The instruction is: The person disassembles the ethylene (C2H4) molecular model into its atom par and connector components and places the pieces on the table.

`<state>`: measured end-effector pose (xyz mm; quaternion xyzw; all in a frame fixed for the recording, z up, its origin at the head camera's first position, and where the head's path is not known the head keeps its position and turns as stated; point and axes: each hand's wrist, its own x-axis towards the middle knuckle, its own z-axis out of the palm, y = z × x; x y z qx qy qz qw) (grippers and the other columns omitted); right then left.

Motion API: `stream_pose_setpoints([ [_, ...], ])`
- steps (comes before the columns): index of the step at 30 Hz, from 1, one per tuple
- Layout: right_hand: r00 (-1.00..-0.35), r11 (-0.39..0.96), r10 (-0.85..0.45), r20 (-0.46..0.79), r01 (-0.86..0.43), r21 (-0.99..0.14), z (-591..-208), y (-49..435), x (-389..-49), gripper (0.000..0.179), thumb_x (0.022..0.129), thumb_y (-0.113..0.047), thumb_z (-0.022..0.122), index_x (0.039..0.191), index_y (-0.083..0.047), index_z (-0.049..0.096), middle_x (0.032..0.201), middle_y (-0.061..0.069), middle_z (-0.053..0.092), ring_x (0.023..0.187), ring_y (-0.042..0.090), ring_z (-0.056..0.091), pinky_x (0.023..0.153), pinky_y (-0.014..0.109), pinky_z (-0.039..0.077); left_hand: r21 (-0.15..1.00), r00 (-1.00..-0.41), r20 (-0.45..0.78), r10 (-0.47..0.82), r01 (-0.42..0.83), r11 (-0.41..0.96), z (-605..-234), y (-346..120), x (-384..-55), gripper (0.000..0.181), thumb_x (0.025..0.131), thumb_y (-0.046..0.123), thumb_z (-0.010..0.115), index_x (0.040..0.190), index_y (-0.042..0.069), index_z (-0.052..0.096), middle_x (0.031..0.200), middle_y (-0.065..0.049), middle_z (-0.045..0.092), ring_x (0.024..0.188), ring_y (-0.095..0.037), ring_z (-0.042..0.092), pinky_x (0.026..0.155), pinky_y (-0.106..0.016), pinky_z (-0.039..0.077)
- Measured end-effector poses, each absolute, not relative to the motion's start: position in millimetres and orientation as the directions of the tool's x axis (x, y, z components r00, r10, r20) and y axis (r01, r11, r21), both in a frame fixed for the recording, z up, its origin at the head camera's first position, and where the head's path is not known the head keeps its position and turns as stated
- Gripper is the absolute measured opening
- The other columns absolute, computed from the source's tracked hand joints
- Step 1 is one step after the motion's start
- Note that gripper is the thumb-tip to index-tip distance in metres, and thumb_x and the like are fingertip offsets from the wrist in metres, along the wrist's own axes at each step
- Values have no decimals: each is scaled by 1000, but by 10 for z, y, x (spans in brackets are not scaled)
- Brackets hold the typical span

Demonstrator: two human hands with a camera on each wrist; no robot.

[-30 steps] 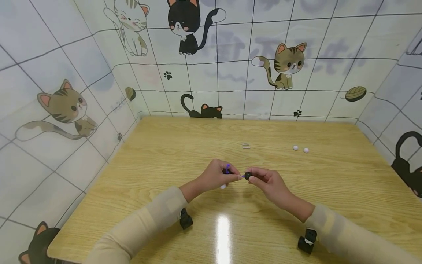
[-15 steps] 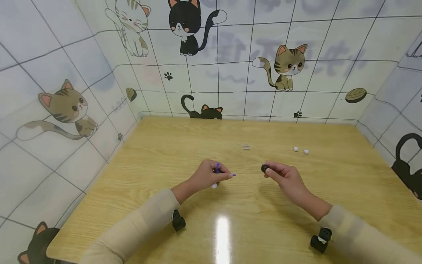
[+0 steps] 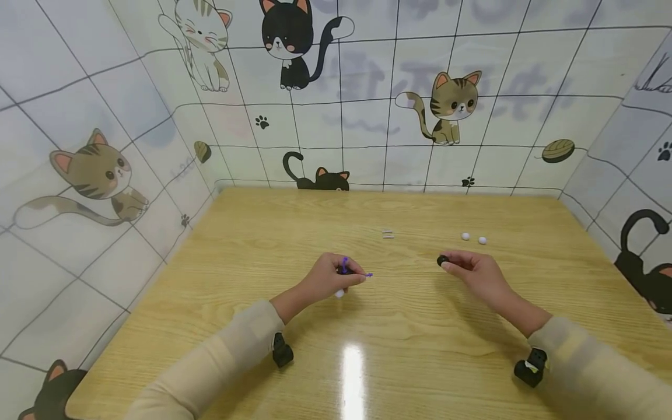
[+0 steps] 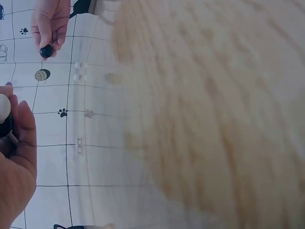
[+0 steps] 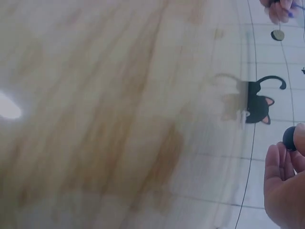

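My left hand [image 3: 328,282] grips a small ball-and-stick model over the table's middle. A purple stick [image 3: 345,263] rises from its top, and a purple tip [image 3: 370,275] pokes out past the thumb and fingertips. Below the hand shows a white ball [image 3: 339,293]; in the left wrist view, a dark ball [image 4: 5,125] sits against that white one, partly hidden by the fingers. To the right, my right hand [image 3: 480,275] pinches a black ball [image 3: 443,261] between thumb and fingers, apart from the model. The right wrist view shows this black ball [image 5: 289,139] at the thumb.
Farther back on the wooden table [image 3: 273,221] lie small pale rods [image 3: 387,234] side by side. Two white balls, a left one [image 3: 465,236] and a right one [image 3: 482,240], rest to their right. Cat-patterned walls [image 3: 362,116] enclose the table's back and sides.
The black ball has come away from the model's purple tip, and my right hand has carried it right and slightly back. My left hand has shifted a little left, still gripping the model.
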<state>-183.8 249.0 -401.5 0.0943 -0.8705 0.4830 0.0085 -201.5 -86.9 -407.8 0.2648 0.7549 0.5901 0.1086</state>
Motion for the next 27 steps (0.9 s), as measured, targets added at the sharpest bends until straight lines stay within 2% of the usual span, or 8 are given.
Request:
stream_pose_setpoints([
  [4,-987,563,-131,90,-149,-813,-4041,2611,-1936,43,97,-28,63,126,4,61,114,20,66,89,-3,60,74,30,55,951,-837,147,527,266,158,-4084,-851,-2019,9,90,7,70,91,-2,73,81,-4,69,52,-12,54,48,-23,47],
  [10,-992,628,-116,50,-112,-770,-4097,2767,-2045,45,98,-32,61,128,2,61,118,21,65,106,30,61,75,29,53,958,-839,131,528,244,149,-4092,-826,-2002,11,89,4,70,92,-5,72,84,-5,69,56,-14,55,50,-23,48],
  [12,-993,646,-110,36,-99,-757,-4110,2801,-2062,46,98,-32,60,128,3,60,118,21,64,109,35,59,77,31,52,959,-841,128,526,241,152,-4098,-822,-1997,11,89,5,70,93,-6,72,83,-5,68,56,-14,55,50,-22,47],
  [17,-995,664,-97,19,-79,-743,-4140,2854,-2085,46,97,-31,62,127,4,60,119,23,63,109,37,57,80,38,50,954,-846,125,519,247,172,-4124,-830,-1993,11,90,6,70,93,-3,74,83,-4,68,53,-11,53,49,-21,46],
  [24,-996,669,-86,-1,-57,-741,-4199,2900,-2116,44,97,-29,63,126,4,61,120,22,63,111,37,57,77,29,48,949,-844,137,519,262,176,-4119,-830,-1982,9,89,8,71,92,0,75,87,-4,69,52,-9,47,50,-20,42],
  [27,-995,678,-95,2,-66,-732,-4223,2903,-2131,43,96,-26,65,126,5,62,121,23,62,111,37,57,79,32,50,952,-846,130,518,251,173,-4111,-827,-1980,10,89,8,72,93,-1,75,85,-3,69,52,-9,45,49,-20,40],
])
